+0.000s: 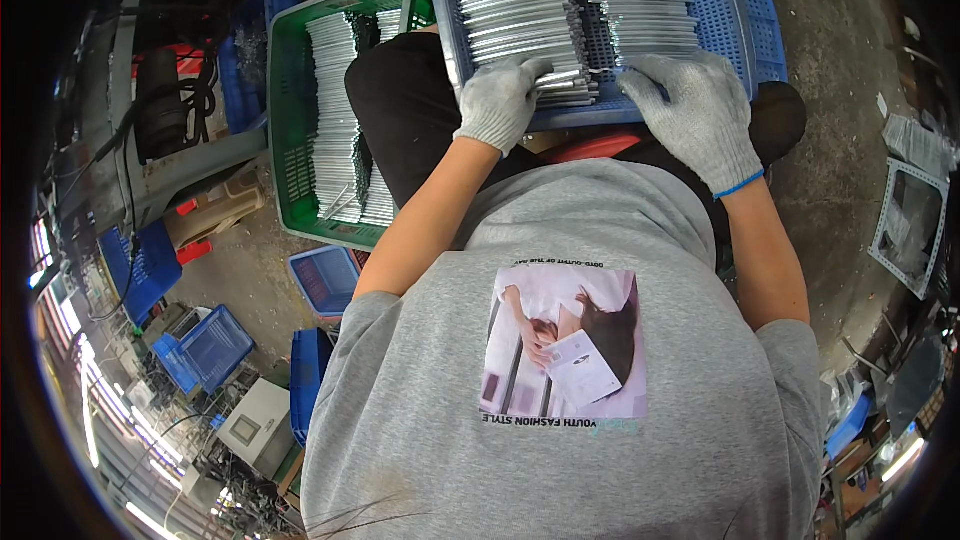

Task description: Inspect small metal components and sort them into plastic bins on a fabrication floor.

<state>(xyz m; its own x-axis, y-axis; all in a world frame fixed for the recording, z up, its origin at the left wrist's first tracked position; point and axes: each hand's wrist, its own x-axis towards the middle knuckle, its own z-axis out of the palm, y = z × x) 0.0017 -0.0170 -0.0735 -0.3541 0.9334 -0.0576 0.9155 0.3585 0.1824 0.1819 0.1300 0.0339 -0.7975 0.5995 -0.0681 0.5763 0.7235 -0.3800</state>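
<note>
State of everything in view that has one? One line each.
Left gloved hand: closed on a few metal rods
Right gloved hand: fingers curled, grip unclear
Blue crate: open-topped, holding two rows of stacked rods
Green crate: open-topped, holding silver rods, partly hidden
Light tube, lower right: lit

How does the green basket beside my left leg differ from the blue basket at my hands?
The green basket is off to your left, while the blue basket is in front of you. Your left leg hides part of the green basket but not the blue basket. Your gloved left hand and right hand are at the blue basket, neither at the green basket. Both hold slim, shiny metal rods.
</note>
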